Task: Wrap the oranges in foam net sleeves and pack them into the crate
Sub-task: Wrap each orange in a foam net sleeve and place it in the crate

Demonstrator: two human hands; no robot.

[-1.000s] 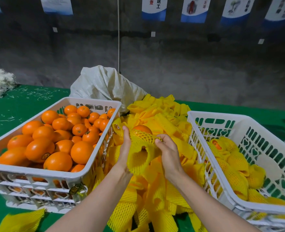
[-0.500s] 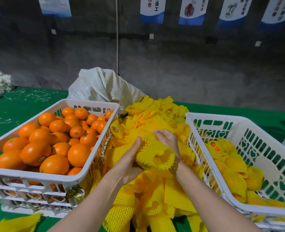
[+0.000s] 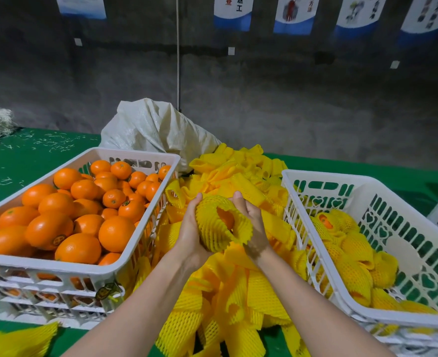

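My left hand (image 3: 189,240) and right hand (image 3: 254,228) curl round one orange (image 3: 225,219) sitting half inside a yellow foam net sleeve (image 3: 211,229), held just above the pile of loose sleeves (image 3: 238,300) on the green counter (image 3: 45,150). On my left, a white crate (image 3: 58,264) holds bare oranges (image 3: 84,191). On my right, the packing crate (image 3: 328,175) holds wrapped oranges (image 3: 354,253). A white sack (image 3: 156,127) stands behind.

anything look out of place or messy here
One sleeve lies alone in front of the left crate, apart from the pile. White shreds litter the table. Nothing looks damaged.
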